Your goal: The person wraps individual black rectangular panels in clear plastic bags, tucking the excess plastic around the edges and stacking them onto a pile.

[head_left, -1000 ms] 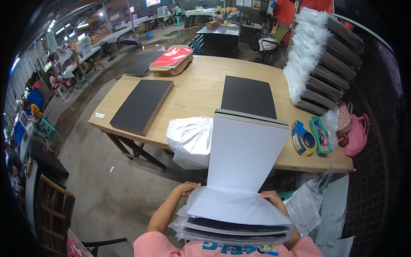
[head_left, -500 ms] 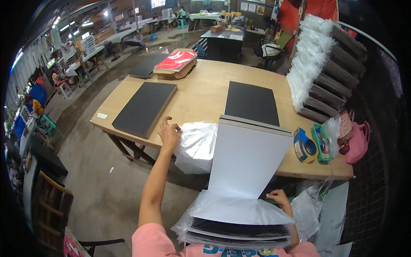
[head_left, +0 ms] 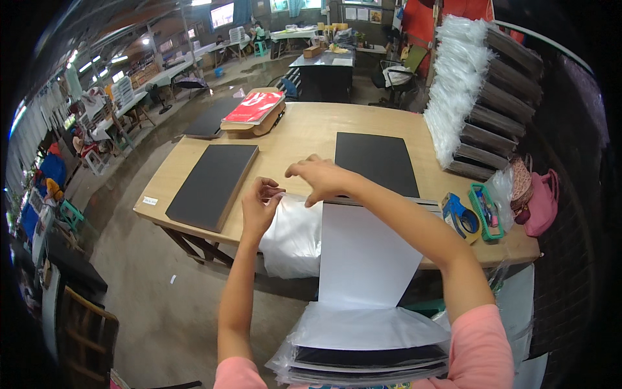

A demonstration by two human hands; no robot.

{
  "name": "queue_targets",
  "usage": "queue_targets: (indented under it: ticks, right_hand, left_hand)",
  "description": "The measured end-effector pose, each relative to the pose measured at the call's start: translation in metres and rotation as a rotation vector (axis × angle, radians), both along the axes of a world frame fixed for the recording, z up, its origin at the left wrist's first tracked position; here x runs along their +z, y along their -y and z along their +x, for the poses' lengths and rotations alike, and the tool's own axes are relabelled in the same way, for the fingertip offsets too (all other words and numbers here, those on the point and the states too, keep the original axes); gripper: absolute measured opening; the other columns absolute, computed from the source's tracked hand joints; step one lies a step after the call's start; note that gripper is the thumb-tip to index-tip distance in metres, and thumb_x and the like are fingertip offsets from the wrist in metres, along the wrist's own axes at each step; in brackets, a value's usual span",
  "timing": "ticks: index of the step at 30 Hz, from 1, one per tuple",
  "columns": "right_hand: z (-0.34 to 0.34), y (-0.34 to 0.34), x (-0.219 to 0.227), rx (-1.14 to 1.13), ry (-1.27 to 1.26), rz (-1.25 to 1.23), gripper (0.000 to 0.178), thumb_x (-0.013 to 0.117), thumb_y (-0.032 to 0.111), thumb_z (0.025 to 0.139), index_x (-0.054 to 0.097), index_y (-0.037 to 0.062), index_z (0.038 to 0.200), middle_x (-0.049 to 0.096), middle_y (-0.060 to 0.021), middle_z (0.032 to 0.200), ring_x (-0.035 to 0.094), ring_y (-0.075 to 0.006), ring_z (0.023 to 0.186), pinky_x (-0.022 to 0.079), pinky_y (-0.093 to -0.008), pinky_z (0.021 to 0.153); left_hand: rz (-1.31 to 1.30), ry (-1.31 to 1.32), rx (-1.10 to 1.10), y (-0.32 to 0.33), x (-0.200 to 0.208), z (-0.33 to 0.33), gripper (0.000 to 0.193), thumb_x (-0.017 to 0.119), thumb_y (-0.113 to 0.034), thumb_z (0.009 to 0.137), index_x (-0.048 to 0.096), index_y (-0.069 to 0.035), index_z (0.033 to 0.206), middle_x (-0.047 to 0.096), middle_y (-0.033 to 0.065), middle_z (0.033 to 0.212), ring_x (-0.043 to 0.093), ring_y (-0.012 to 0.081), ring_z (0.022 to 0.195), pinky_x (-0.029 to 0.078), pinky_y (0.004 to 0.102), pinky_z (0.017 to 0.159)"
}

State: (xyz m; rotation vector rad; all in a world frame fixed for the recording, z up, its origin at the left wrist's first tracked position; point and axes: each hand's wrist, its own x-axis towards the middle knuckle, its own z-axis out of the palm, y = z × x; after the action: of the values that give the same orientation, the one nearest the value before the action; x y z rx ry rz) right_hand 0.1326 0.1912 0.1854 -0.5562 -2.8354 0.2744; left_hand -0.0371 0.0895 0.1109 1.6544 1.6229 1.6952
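Observation:
A clear plastic bag (head_left: 291, 240) hangs over the near edge of the wooden table (head_left: 295, 146). My left hand (head_left: 258, 206) has its thumb and fingertips closed at the bag's upper left corner. Just to the right, my right hand (head_left: 322, 179) hovers over the bag's top edge with fingers curved and apart, holding nothing. Below my right forearm a white board (head_left: 366, 259) leans against the table edge. Its lower end meets a stack of plastic-wrapped black boards (head_left: 369, 356) against my body. Thick black boards lie left (head_left: 210, 185) and right (head_left: 377, 159) on the table.
A red-covered book (head_left: 256, 107) rests at the far left of the table. At the right are a blue tape dispenser (head_left: 461, 217), a green basket (head_left: 486, 211) of small items and a pink bag (head_left: 542, 201). A tall stack of wrapped boards (head_left: 495, 97) stands behind them.
My right hand has come up from beside the wrapped boards and across to the plastic bag. My left hand has moved slightly right and its fingers have closed at the bag's corner.

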Motion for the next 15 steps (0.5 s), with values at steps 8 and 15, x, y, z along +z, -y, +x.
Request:
queue_targets:
  ticks: [8,15]
  right_hand:
    - [-0.048,-0.017,-0.035,-0.114,0.155,-0.149,0.026,0.08,0.02,0.063,0.068,0.0056,0.082,0.068,-0.0117,0.079,0.065,-0.0289,0.077,0.051,-0.0383,0.066]
    - [-0.04,-0.041,-0.039,-0.223,-0.02,-0.096,0.018,0.076,0.015,0.066,0.069,0.0084,0.081,0.068,-0.0126,0.082,0.066,-0.0291,0.081,0.052,-0.0375,0.071]
  left_hand:
    - [0.027,0.287,0.007,-0.009,-0.022,-0.005,0.043,0.071,0.003,0.073,0.051,0.0,0.111,0.068,0.0111,0.074,0.062,0.0084,0.067,0.047,0.0201,0.063]
    - [-0.081,0.117,0.11,-0.014,-0.034,-0.007,0.038,0.076,-0.009,0.074,0.057,0.002,0.104,0.055,-0.0018,0.06,0.048,0.0045,0.054,0.039,0.0197,0.051]
